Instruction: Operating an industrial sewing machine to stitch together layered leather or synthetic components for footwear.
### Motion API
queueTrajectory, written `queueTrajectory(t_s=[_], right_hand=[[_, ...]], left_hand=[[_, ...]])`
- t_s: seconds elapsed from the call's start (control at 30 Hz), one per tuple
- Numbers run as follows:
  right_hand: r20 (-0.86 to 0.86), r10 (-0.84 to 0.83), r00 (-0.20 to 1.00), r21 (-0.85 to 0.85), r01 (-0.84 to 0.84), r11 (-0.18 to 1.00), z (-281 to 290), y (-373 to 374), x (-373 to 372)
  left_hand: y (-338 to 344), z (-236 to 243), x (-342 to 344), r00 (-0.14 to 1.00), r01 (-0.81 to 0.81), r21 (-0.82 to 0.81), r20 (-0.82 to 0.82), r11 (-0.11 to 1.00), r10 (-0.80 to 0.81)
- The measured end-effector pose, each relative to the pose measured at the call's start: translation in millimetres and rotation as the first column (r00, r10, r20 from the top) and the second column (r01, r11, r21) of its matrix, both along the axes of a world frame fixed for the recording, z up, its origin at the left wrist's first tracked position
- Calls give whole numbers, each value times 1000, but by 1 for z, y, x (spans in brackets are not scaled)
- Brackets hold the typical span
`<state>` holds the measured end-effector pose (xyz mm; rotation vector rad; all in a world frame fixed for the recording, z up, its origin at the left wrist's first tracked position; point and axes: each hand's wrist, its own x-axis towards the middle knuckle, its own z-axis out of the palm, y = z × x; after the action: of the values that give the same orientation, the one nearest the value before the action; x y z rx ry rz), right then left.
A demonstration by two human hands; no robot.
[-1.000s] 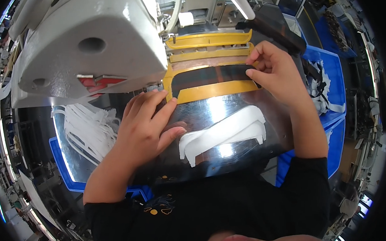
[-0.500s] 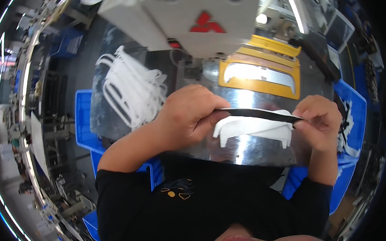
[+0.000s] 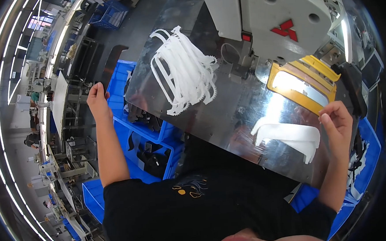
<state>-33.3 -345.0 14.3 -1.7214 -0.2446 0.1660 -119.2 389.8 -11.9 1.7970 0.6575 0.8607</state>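
My left hand is out over the left side, fingers closed at one end of a dark curved strip that rises from the fingertips. On the right, my right hand hovers beside the corner of a yellow template frame, its fingers loosely curled, a small gap at the thumb and nothing visible in them. Below and left of that hand, a few white curved pieces lie overlapping on the shiny metal table. A heap of white curved strips sits farther left on it.
A light-coloured sewing machine head with a red emblem stands over the table's far side. Blue bins with dark pieces sit along the table's left edge. Another blue bin holding white and black scraps stands at the right.
The dark strip was stretched between both hands above the white pieces. My right hand has let go, and my left hand has swung far left with the strip. The view has turned.
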Motion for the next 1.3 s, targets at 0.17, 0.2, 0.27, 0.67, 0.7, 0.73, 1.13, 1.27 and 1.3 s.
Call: queueTrajectory(t_s=[0.17, 0.2, 0.27, 0.67, 0.7, 0.73, 1.13, 1.27, 1.3], right_hand=[[-40, 11, 999, -8, -11, 1000, 1, 8, 4], [-53, 12, 999, -1, -12, 1000, 1, 10, 5], [-69, 8, 998, -1, -9, 1000, -2, 11, 4], [-126, -21, 992, 17, 23, 1000, -17, 8, 6], [-88, -11, 996, -30, 8, 1000, -15, 10, 7], [-51, 2, 999, -78, -6, 997, -14, 12, 7], [-68, 24, 997, -146, -34, 989, -10, 14, 9], [-71, -1, 997, -98, -6, 995, -19, 12, 7], [-78, 0, 997, -103, -8, 995, -18, 13, 8]], left_hand=[[46, -60, -6, 846, -116, 831, -204, 544, 492], [34, -60, 9, 915, -57, 646, -271, 761, 298], [-49, -21, 46, 916, 138, 268, -401, 953, -19], [-143, 12, 167, 683, 526, -20, -586, 851, -436], [-139, 12, 167, 680, 530, -19, -588, 848, -438], [-134, 9, 167, 658, 571, 21, -610, 821, -442], [-168, 35, 151, 857, 336, 399, -506, 853, -101], [-151, 29, 129, 775, 469, 356, -605, 808, -183], [-142, 23, 122, 734, 509, 290, -638, 811, -233]])
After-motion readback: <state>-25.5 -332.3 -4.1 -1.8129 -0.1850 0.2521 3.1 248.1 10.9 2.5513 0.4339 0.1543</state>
